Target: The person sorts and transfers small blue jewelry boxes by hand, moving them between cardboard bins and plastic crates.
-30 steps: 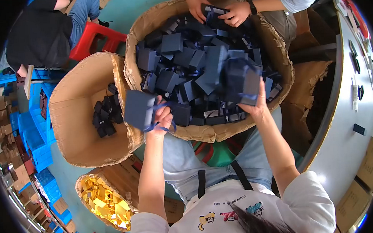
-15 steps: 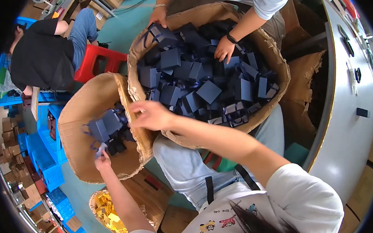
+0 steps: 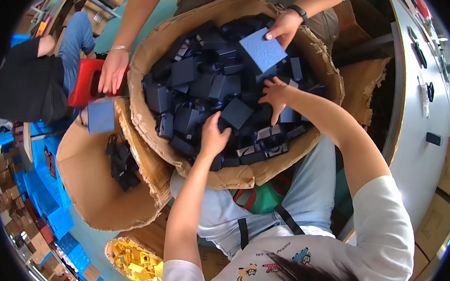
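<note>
A large cardboard carton [image 3: 148, 139] full of small dark navy gift boxes stands in front of me. My left hand [image 3: 214, 137] is over its near side with thumb and fingers apart, beside a navy box [image 3: 237, 113]. Further right, my right hand [image 3: 279, 98] reaches in with fingers spread, at the boxes below another person's hand [image 3: 286, 27]. That hand holds a lighter blue box [image 3: 263, 50] by its corner. The person's other hand [image 3: 113, 71] hangs open above a blurred blue box [image 3: 101, 116] at the rim of a smaller carton.
The smaller carton [image 3: 88, 198], at left, has dark pieces [image 3: 122, 163] inside. Below it is a container of yellow pieces [image 3: 137, 264]. A red stool [image 3: 84, 79] and a seated person in black are at upper left. A grey table [image 3: 413, 130] runs along the right.
Both my hands have left the smaller carton and moved right into the large one. My left hand no longer holds the ribbon-like piece. The other person's hands have moved and one now holds a box.
</note>
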Demonstrator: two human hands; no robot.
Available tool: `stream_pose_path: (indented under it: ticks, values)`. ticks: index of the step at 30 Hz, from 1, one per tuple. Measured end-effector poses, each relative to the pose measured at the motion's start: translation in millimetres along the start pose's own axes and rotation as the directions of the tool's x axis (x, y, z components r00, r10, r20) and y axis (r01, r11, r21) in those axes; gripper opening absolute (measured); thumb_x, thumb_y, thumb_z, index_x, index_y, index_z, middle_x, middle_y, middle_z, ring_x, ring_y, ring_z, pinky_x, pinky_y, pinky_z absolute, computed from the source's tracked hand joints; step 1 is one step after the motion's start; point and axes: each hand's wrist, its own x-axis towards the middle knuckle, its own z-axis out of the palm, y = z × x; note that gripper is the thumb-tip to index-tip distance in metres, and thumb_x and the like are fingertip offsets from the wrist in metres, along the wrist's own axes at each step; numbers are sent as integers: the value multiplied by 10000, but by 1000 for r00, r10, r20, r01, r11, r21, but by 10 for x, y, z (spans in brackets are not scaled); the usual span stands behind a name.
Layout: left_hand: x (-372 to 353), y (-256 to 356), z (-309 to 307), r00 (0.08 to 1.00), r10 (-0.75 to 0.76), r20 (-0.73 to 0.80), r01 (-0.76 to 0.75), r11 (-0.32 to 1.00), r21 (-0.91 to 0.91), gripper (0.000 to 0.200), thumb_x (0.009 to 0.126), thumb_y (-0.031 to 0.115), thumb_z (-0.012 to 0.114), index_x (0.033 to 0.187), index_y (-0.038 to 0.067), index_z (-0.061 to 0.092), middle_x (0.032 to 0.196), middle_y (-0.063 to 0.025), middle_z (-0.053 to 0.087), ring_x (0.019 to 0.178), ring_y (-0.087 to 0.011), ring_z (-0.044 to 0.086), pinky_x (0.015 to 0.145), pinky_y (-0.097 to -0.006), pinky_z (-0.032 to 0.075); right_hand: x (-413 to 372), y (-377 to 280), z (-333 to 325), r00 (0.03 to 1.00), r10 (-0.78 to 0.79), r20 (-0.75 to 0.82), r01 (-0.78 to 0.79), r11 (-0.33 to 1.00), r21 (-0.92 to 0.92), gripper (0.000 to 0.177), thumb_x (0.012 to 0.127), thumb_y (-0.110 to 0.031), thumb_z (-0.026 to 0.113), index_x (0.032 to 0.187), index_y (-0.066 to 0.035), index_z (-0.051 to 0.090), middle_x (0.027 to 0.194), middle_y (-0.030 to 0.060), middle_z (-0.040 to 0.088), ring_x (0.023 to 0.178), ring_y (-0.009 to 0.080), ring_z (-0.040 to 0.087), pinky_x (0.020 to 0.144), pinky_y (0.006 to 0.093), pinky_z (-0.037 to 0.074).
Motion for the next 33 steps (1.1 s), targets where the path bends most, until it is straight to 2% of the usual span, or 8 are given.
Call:
stream_pose_path:
  ticks: [7,12,14,17,20,29,31,33]
  values:
    - [249,159,630,929,-194,315,-31,808,588,935,576,202,790,1365,201,289,1430,-191,171,1243,-447,279,1003,-457,333,-674,71,196,993,-79,83,84,994,-63,1122,439,-474,811,1389,-276,247,1365,87,341,1263,316,294,998,529,259]
    - [204,22,540,991,-108,84,81,958,274,676,588,138,730,1218,146,487,1241,-142,416,1112,-369,436,914,-418,423,-728,302,640,928,-7,-373,111,960,258,851,562,-234,759,1309,-230,350,1250,107,431,1163,326,391,941,401,390]
    - [254,-110,333,883,-399,246,468,724,-507,411,745,118,595,1150,62,550,997,-75,603,900,-198,580,771,-320,485,-680,301,697,844,30,-535,217,894,392,739,564,-219,735,1230,-162,419,1161,146,495,1093,337,452,941,397,392]
    - [23,-218,-7,809,-503,306,556,484,-676,349,804,100,532,1150,62,552,967,-26,602,815,-126,557,628,-272,457,-673,212,721,850,207,-484,334,500,799,752,591,-217,739,1253,-113,398,1129,166,523,1041,301,516,893,363,427]
    - [-156,-283,-249,719,-586,374,602,255,-756,363,802,122,561,1161,70,550,925,-7,605,755,-95,547,553,-233,429,-686,1,645,909,276,-313,399,-353,846,712,699,-223,699,1308,-146,337,1134,73,528,1047,226,518,778,384,486]
    - [-911,-163,-1261,908,-396,138,54,-216,-975,345,829,66,539,1170,20,525,1120,-112,579,1013,-231,557,872,-362,448,-656,-1486,-483,820,98,-564,374,-838,397,468,763,-168,659,1179,-107,453,1113,84,541,1007,251,554,747,464,517]
    - [-1242,139,-1823,736,-677,-30,-117,-83,-990,377,822,79,477,1189,-8,492,1144,-129,571,1027,-237,555,873,-373,446,-627,-2018,-1026,719,-9,-695,396,-817,420,534,777,-173,661,1237,-76,405,1115,92,545,1006,226,558,723,389,536]
    - [-1929,-1034,-2543,947,-219,-233,-245,-29,-969,307,806,66,458,1098,-10,510,1082,-116,591,966,-222,567,821,-354,487,-481,-2657,-1524,718,-19,-696,433,-771,467,765,751,-286,706,1340,-86,260,1236,99,458,1050,230,529,726,367,524]
